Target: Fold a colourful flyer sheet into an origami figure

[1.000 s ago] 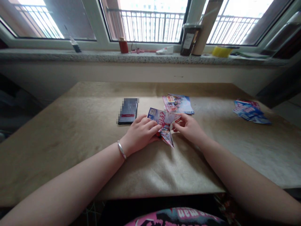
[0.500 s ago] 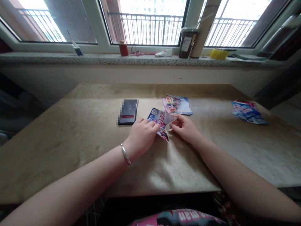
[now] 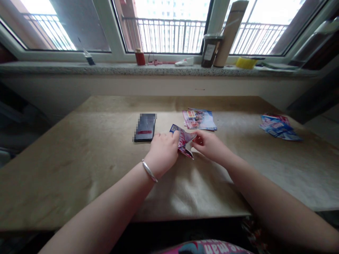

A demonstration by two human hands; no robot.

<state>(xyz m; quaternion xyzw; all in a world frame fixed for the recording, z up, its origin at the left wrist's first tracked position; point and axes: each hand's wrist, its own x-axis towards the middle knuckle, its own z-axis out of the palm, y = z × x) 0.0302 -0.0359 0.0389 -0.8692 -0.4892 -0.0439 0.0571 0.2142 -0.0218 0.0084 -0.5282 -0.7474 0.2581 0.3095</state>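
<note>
A printed leaflet (image 3: 182, 139) in blue and pink lies in front of me on the table, its right edge curled up to show a pale back. My left hand (image 3: 164, 150), with a silver bangle at the wrist, rests on the leaflet's left part, its fingers bent over it. The lifted right edge is pinched between thumb and fingers of my right hand (image 3: 206, 141). Just behind the leaflet is a small stack of similar leaflets (image 3: 201, 119). To the left of my left hand lies a dark phone (image 3: 145, 127), partly blurred out.
Folded leaflets (image 3: 280, 127) form a pile on the table's (image 3: 79, 148) right side. Along the stone windowsill (image 3: 111, 70) stand a red bottle (image 3: 140, 57), a dark labelled container (image 3: 209, 53), a cardboard tube (image 3: 229, 35) and a yellow tape roll (image 3: 245, 62).
My left hand has slid a little to the right over the leaflet, covering more of it. The leaflet's right side now bends up more, still in my right hand's pinch.
</note>
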